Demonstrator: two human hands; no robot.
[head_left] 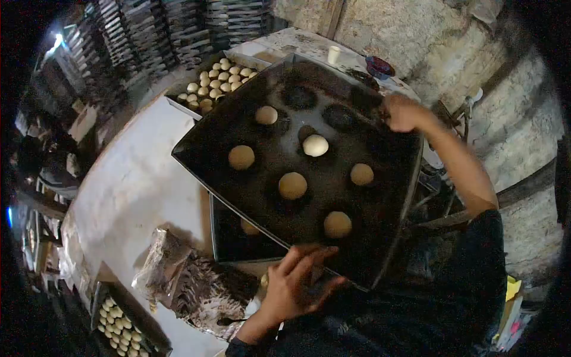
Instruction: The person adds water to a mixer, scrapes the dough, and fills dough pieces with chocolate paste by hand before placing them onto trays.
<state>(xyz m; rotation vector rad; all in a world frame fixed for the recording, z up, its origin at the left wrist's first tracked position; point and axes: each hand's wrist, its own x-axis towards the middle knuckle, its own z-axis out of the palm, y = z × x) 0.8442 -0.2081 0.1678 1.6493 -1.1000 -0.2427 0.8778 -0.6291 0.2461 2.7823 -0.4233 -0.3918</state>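
A large dark baking tray (372, 238) lies tilted across the middle, holding several round dough balls (292, 185) spaced apart. One paler ball (315, 145) sits near the center. My right hand (404, 113) is closed on the tray's far right rim. At the near rim, my left hand (294, 284) grips the edge with its fingers bent over it. Beneath the held tray, a second dark tray (221, 238) shows partly, with a dough ball (249, 226) mostly covered by the upper one.
A pan (182, 106) of pale dough balls stands at the back left. Another filled pan (156, 333) is at lower left. Chocolate-brown paste (208, 279) lies on a wrapper on the white table (131, 160). A cup (333, 55) and a dark red bowl (380, 67) stand behind.
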